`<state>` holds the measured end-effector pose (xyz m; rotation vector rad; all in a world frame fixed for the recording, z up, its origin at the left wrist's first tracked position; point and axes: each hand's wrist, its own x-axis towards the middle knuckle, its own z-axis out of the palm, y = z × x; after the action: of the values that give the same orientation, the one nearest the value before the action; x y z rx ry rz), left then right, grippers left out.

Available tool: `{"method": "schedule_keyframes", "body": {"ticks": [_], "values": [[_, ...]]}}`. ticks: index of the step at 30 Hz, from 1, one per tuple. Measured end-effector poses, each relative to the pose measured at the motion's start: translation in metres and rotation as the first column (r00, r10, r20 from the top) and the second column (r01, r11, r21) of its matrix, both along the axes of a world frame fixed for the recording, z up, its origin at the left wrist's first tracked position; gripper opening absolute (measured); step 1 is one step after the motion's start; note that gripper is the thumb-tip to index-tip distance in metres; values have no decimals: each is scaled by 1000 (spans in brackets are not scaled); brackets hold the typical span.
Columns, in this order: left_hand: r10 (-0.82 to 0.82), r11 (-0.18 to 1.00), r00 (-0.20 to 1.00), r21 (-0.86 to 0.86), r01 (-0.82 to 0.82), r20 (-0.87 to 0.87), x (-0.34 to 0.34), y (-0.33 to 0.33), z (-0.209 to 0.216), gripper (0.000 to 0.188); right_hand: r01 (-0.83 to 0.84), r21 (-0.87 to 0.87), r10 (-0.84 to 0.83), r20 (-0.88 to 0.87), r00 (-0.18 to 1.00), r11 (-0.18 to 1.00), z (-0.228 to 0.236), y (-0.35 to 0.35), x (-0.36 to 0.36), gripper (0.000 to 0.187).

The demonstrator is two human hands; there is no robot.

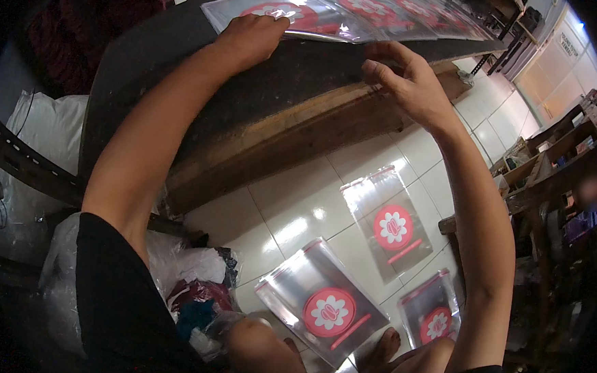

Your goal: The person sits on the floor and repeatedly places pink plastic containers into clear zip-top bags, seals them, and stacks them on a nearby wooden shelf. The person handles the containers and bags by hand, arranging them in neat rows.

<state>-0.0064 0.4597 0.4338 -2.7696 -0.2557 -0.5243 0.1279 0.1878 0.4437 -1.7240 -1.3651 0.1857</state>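
Note:
A row of overlapping clear plastic bags (322, 25), printed with pink circles and white flowers, lies along the far side of a dark tabletop (285, 73). My left hand (251, 40) is on the nearest bag at the left end, its fingers curled closed at the bag's near edge. Just off the same bag's right corner, my right hand (406, 80) hovers with thumb and fingers apart and nothing visible between them. The fingertips of my left hand are partly hidden.
On the white tiled floor lie a stack of printed bags (307, 276), another bag (380, 198) and a smaller one (411, 306). Scraps in plastic (200, 283) are heaped at lower left, near a white sack (49, 127). Wooden shelving (539, 167) stands at right.

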Motion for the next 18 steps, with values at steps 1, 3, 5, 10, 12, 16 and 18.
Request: {"method": "schedule_keyframes", "body": {"ticks": [1, 3, 5, 10, 12, 16, 18], "values": [[-8, 1000, 999, 0, 8, 48, 3, 5, -3, 28, 19, 0, -19, -56, 998, 1000, 1, 1, 1, 41], [-13, 1000, 991, 14, 12, 135, 2, 10, 1, 26, 45, 8, -42, -176, 984, 999, 2, 2, 1, 42], [56, 998, 980, 1, -58, 193, -8, 17, 14, 24, 23, 19, -17, -244, 970, 1000, 4, 6, 1, 47], [-147, 975, 911, 214, 67, 385, -41, -36, 54, 13, -27, 224, 182, -709, 681, 974, -12, -22, -13, 74], [-213, 944, 936, 305, 123, 282, -67, -102, 75, 8, -71, 412, 396, -796, 458, 909, -20, -38, -24, 87], [-277, 932, 922, 309, 190, 269, -94, -223, 54, 9, -4, 587, 571, -787, 232, 810, -9, -72, -51, 59], [-280, 943, 916, 261, 206, 289, -91, -262, 26, 8, 199, 442, 363, -869, 335, 874, -20, -100, -54, 30]]}}
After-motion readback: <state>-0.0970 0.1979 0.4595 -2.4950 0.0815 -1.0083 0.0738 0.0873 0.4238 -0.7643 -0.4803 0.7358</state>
